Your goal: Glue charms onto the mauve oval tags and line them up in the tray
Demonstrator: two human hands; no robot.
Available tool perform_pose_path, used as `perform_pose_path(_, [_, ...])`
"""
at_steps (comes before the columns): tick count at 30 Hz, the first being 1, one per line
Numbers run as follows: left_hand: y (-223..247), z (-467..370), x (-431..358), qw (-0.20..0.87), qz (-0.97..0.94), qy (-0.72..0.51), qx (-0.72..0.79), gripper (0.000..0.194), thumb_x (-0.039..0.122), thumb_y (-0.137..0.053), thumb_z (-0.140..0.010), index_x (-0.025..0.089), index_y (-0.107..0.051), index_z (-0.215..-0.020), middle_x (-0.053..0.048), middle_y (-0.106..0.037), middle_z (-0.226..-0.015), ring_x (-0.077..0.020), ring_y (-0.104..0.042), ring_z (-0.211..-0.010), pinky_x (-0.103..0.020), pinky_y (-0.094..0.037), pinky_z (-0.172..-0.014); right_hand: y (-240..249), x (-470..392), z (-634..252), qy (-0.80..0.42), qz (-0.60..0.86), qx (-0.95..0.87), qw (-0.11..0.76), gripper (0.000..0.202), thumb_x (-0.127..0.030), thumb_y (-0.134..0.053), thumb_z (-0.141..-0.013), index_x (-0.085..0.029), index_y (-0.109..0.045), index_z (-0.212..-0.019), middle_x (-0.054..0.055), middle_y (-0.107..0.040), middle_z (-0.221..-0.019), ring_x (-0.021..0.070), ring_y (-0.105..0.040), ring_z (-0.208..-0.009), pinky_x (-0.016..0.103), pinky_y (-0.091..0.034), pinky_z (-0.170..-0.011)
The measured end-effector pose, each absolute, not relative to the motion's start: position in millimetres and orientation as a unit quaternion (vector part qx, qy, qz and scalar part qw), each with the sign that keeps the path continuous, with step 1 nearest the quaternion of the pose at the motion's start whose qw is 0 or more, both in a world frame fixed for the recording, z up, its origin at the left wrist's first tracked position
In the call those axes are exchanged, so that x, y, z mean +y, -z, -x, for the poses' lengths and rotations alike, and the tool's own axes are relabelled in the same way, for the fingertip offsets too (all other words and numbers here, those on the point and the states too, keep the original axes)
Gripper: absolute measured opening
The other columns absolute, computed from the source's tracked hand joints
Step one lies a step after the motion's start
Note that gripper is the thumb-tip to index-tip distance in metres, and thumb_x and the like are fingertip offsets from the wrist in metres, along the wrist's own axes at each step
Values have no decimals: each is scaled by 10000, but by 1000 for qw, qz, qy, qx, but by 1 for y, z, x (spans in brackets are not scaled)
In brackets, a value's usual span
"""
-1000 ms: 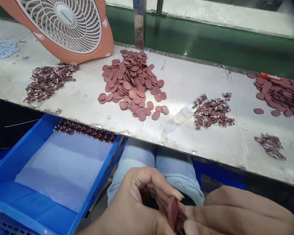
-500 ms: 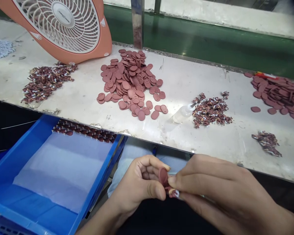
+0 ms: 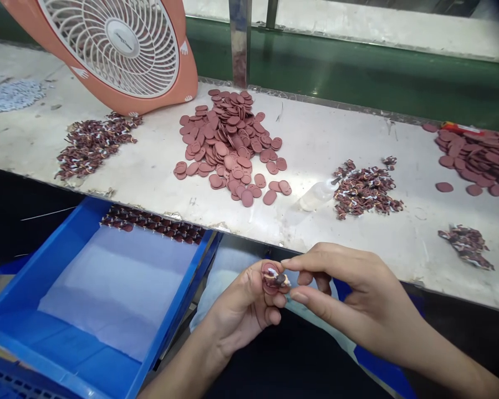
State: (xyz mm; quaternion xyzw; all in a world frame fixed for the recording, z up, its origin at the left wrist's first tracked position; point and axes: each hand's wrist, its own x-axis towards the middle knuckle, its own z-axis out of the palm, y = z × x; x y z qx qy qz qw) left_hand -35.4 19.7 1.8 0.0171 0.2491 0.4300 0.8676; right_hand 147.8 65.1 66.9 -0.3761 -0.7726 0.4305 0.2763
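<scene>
My left hand (image 3: 245, 305) is closed on a reddish-brown oval disc (image 3: 270, 288), pinching it in front of my lap. Against the disc's face lies a small dark brown figure (image 3: 278, 280) with white and yellow parts. Just to the right is my right hand (image 3: 353, 293), its thumb and index finger spread apart around the figure's end. The index fingertip is close to the disc's upper edge; whether it touches is hard to tell. A heap of similar oval discs (image 3: 233, 138) lies on the worktable beyond, and a pile of small brown figures (image 3: 366, 191) sits to its right.
A clear bottle with a dark tip (image 3: 318, 195) leans by the figures. An orange fan (image 3: 187, 77) stands at the back left, near another figure pile (image 3: 93, 145). At lower left, a blue tray (image 3: 20, 277) holds rows of finished-looking pieces (image 3: 153, 223) on a white sheet. More discs (image 3: 478, 160) lie right.
The disc has turned so its face with the brown figure shows. My right hand has loosened from its pinch, with thumb and index finger now apart. The view has shifted slightly.
</scene>
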Motion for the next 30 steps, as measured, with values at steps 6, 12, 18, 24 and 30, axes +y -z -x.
perform_pose_path(6, [-1,35,20,864,-17,-430,261,409,487,-849,-654,147,-708,-831,-11,-656,-744,-63,-601,-588,-113,-514,-510,-66,64,-143,-437,382,-765,277,237,-180,-683,-893,-255,-691,-1117,-9,-682,-797,94,-621,-644,201,-503,-576])
perform_pose_path(12, [6,36,18,860,-28,-438,259,382,493,-822,-690,144,-713,-802,-25,-669,-762,-73,-607,-603,-126,-516,-511,-65,65,-138,-439,380,-758,297,189,-129,-695,-864,-228,-715,-1024,-24,-664,-721,77,-587,-586,175,-473,-523])
perform_pose_path(18, [7,38,21,857,-64,-435,269,656,645,-775,-640,147,-711,-1064,-41,-665,-824,-106,-628,-650,-150,-520,-496,-59,64,-132,-373,389,-770,341,160,-104,-661,-845,-207,-701,-961,-42,-617,-657,69,-552,-523,173,-471,-489])
perform_pose_path(24, [-8,35,19,672,-129,-573,451,370,426,-875,-651,181,-699,-865,37,-578,-713,-46,-475,-525,-149,-427,-466,-37,62,-120,-97,377,-835,390,202,-81,-654,-855,-169,-651,-1037,-5,-650,-682,118,-595,-575,231,-496,-544])
perform_pose_path(30, [-12,35,20,599,-163,-599,506,306,354,-886,-640,179,-689,-794,15,-605,-689,-77,-459,-558,-171,-375,-444,-19,66,-106,-24,299,-869,393,325,-26,-693,-827,-94,-628,-1137,58,-696,-759,162,-621,-643,275,-510,-594])
